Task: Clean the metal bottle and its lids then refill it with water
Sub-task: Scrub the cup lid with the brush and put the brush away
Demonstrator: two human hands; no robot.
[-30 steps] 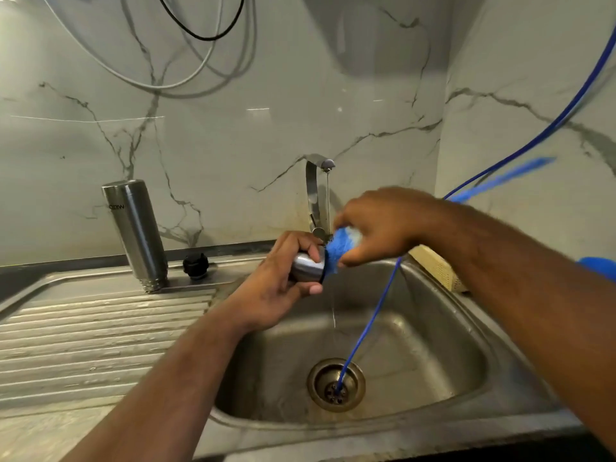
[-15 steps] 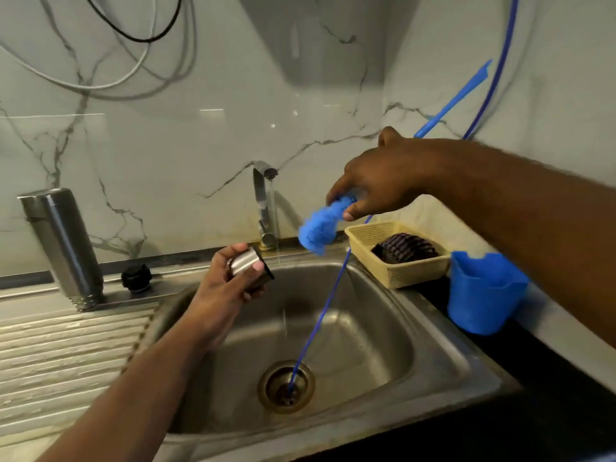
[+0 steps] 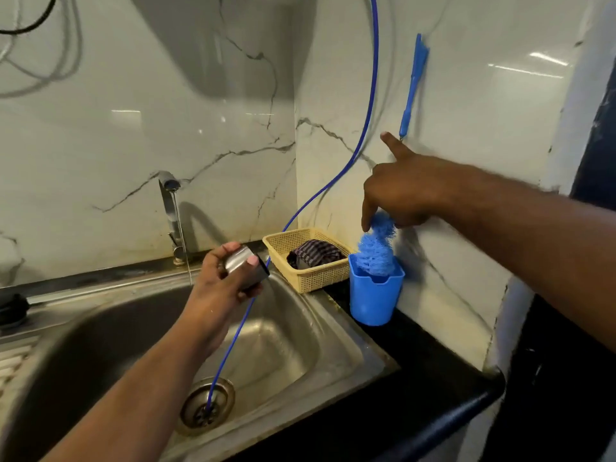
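Bottle brush point(image 3: 375, 251) in blue cup point(image 3: 371, 301)
Right hand point(image 3: 400, 191) grips it above the bristles; left hand point(image 3: 220, 285) holds the metal lid point(image 3: 245, 266) over the sink point(image 3: 300, 345).

Kitchen corner. Glossy white marble-patterned back wall point(image 3: 116, 155), grey-veined, beyond the left hand point(image 3: 220, 288); matching side wall point(image 3: 483, 111) behind the right hand point(image 3: 400, 191), carrying streaked light reflections point(image 3: 546, 60). Stainless steel sink point(image 3: 333, 355) below the left hand; black desk point(image 3: 416, 361) beneath the right. Cables point(image 3: 50, 61) loop high left of both hands.
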